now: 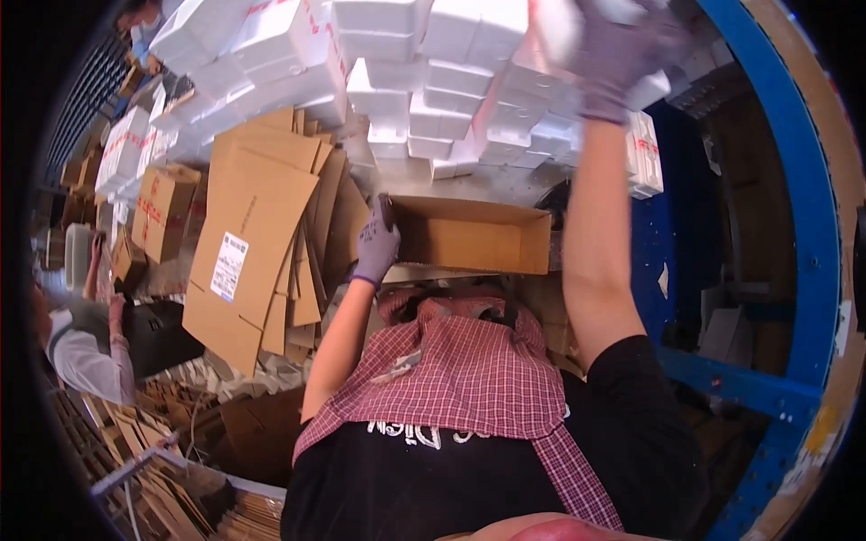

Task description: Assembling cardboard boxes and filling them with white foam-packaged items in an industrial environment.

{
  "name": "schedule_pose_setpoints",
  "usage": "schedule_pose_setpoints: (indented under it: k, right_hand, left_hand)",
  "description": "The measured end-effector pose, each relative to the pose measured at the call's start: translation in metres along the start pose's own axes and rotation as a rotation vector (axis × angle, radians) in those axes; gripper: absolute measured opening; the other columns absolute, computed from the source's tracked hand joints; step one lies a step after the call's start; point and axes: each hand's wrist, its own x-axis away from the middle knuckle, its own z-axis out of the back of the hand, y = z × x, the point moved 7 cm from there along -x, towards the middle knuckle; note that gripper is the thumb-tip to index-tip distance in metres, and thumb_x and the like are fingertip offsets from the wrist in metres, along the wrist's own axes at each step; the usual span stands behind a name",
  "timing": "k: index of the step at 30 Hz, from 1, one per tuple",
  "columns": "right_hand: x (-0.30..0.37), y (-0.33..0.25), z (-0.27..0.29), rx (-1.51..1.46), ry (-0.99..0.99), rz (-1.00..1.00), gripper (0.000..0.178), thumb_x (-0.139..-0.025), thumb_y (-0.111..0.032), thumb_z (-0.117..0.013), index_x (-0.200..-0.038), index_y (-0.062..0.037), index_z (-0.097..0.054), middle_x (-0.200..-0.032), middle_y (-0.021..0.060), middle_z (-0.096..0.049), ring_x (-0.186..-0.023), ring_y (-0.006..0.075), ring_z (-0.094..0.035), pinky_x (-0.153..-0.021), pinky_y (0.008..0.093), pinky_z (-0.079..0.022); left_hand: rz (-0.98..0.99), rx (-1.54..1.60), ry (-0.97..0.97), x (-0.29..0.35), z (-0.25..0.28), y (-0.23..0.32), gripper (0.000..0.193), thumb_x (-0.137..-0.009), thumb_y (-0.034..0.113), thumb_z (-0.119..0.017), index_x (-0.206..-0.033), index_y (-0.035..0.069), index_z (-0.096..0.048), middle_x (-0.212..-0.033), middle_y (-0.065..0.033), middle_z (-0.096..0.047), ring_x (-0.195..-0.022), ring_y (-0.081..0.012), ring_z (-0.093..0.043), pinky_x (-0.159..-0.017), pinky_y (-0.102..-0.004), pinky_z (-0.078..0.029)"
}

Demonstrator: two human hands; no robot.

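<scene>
My left hand [377, 239], in a purple-grey glove, is closed on the left end of an open brown cardboard box [478, 242]. The box lies in front of my waist, and its inside looks bare. Stretched far forward, my gloved right hand [627, 50] is smeared by motion among white foam boxes [437, 108] stacked at the back. White foam shows right beside its fingers, but whether they grip it cannot be made out.
Flattened cardboard boxes [248, 225] lean in a pile to my left. Behind them sits a taped carton [167, 209]. A blue metal frame [812, 225] rises along the right. At far left a co-worker in a white sleeve [90, 365] stands close by.
</scene>
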Motion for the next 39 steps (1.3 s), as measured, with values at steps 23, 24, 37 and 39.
schedule_pose_setpoints:
  k: [23,24,37,39]
  right_hand:
    - [0.17,-0.015,0.144,-0.442,-1.453,0.372,0.063,-0.055,-0.026,-0.083,-0.114,-0.0118,-0.064,-0.118,0.0158,-0.055,-0.119,0.0418,-0.048,-0.109,0.0567,-0.033]
    - [0.186,-0.006,0.137,-0.392,-1.462,0.383,0.067,-0.058,-0.027,-0.083,-0.12,-0.0125,-0.062,-0.122,0.0169,-0.053,-0.123,0.0419,-0.046,-0.11,0.0573,-0.031]
    - [0.36,0.101,0.201,-0.018,-1.483,-0.183,0.069,-0.089,-0.043,-0.068,-0.131,0.0079,-0.049,-0.12,0.0293,-0.057,-0.115,0.0424,-0.054,-0.099,0.0522,-0.04]
    - [0.363,0.107,0.179,0.166,-1.396,0.184,0.05,-0.088,-0.045,-0.066,-0.11,-0.0009,-0.058,-0.104,0.0198,-0.059,-0.102,0.0373,-0.056,-0.089,0.0503,-0.041]
  left_hand:
    - [-0.049,0.571,-0.29,-0.021,-0.025,-0.015,0.063,-0.106,0.047,-0.035,-0.15,0.002,-0.036,-0.153,-0.0158,-0.042,-0.144,-0.0263,-0.037,-0.118,-0.0338,-0.026]
    - [-0.039,0.696,-0.341,-0.021,-0.028,-0.016,0.066,-0.105,0.049,-0.034,-0.151,0.001,-0.035,-0.155,-0.0142,-0.04,-0.146,-0.0235,-0.033,-0.12,-0.0323,-0.023]
    - [-0.002,0.063,-0.273,-0.009,-0.061,0.005,0.084,-0.085,0.048,-0.072,-0.148,0.005,-0.036,-0.128,-0.0125,-0.061,-0.12,-0.021,-0.056,-0.097,-0.0359,-0.048]
    - [0.127,0.398,-0.473,-0.012,-0.071,-0.012,0.079,-0.087,0.045,-0.07,-0.148,0.005,-0.038,-0.129,-0.0137,-0.06,-0.119,-0.02,-0.057,-0.097,-0.0349,-0.048]
